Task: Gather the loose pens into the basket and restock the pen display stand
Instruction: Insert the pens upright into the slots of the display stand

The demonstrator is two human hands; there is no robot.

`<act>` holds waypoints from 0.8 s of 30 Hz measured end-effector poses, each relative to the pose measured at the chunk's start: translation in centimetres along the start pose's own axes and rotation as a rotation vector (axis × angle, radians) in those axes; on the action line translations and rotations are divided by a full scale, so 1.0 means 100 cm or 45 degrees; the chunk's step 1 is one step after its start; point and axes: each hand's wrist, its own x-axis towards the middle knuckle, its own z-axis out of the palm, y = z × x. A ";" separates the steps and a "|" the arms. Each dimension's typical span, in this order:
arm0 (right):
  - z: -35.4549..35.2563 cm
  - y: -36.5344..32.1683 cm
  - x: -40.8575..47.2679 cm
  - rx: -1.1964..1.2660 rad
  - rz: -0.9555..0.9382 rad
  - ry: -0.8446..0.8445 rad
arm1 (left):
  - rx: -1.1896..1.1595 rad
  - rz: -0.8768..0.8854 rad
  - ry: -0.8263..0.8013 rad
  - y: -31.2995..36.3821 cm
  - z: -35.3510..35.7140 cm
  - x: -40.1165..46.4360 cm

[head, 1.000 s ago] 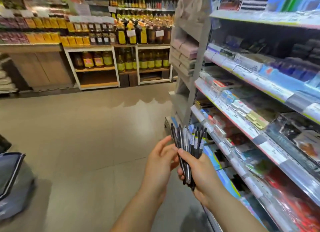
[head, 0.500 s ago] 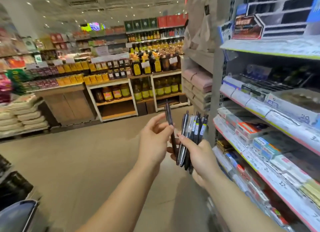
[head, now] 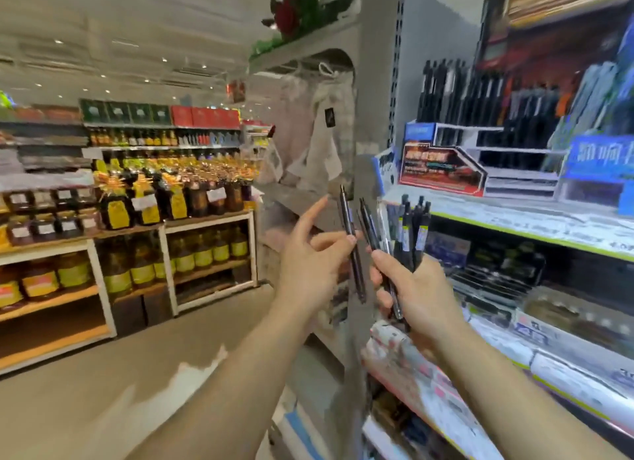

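Now your left hand pinches a single black pen between thumb and middle fingers, with the index finger stretched up and away to the far left. That pen stands nearly upright, its clicker end at the top and its tip pointing down, just left of the bunch.

Your right hand is curled round a bunch of pens, dark barrels with a few clear ones and printed labels, fanned out above the fist with their lower ends poking out below it. The single pen and the bunch are close but apart, and your two hands sit just beside each other in front of the grey end post of the shelving.

To your right, on the upper shelf, stands the pen display stand, white tiers with rows of black pens upright in the back and a red and black printed card along the front. It lies farther and higher than the bunch you hold. Blue packaging sits beside it on the right.

Far left across the aisle, wooden racks carry bottles with yellow labels.
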 end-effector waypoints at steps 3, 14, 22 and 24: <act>-0.007 -0.022 0.031 -0.088 -0.073 0.112 | -0.120 0.071 -0.144 0.000 0.010 0.060; -0.062 -0.121 0.150 -0.201 -0.293 0.394 | -0.164 0.372 -0.314 0.003 0.098 0.191; -0.096 -0.129 0.217 -0.168 -0.357 0.458 | -0.034 0.683 -0.203 0.027 0.132 0.253; -0.100 -0.130 0.229 -0.171 -0.347 0.470 | 0.001 0.756 -0.183 0.036 0.136 0.265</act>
